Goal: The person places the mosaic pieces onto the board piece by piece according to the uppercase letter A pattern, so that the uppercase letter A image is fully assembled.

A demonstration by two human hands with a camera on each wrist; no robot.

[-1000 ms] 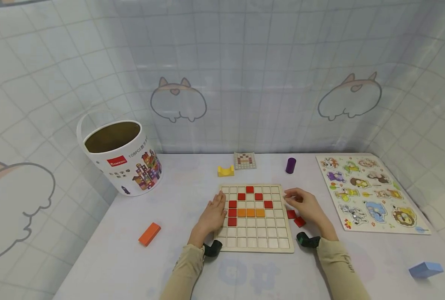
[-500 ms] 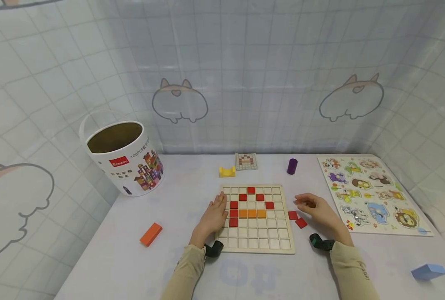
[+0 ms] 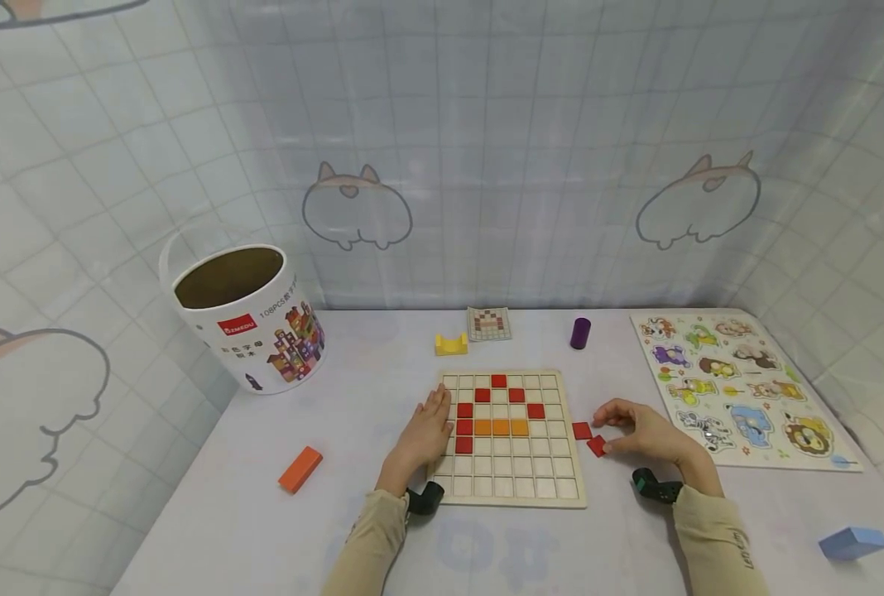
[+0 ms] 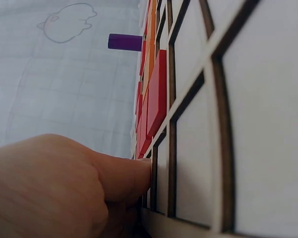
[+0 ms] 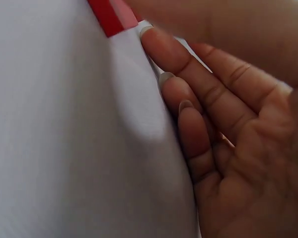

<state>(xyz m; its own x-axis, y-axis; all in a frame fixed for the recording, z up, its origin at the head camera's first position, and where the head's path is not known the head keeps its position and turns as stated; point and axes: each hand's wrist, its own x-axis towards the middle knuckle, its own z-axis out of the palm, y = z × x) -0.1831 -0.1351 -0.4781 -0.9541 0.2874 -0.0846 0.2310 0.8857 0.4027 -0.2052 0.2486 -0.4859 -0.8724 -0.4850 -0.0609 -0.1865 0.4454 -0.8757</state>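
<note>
A wooden grid board [image 3: 512,490] lies on the table, with red and orange square tiles set in some of its cells. Along the board's left edge rests my left hand [image 3: 423,434], fingers straight; the left wrist view shows its thumb [image 4: 126,176] at the frame, close to a row of red tiles [image 4: 157,96]. To the right of the board are two loose red tiles. My right hand [image 3: 650,434] is bent over the nearer red tile [image 3: 596,446], thumb at its right side and index finger apart from the thumb. The other red tile [image 3: 582,430] lies by the board's edge.
Behind the board sit a yellow block [image 3: 451,345], a small pattern card [image 3: 489,324] and a purple cylinder [image 3: 580,334]. An animal puzzle board [image 3: 713,391] lies right, a blue block [image 3: 853,543] front right. Left are an orange block [image 3: 300,470] and a white bucket [image 3: 263,331].
My right hand has drawn away from the board's right edge, then come down to the nearer loose red tile. The left hand has stayed on the board's left edge.
</note>
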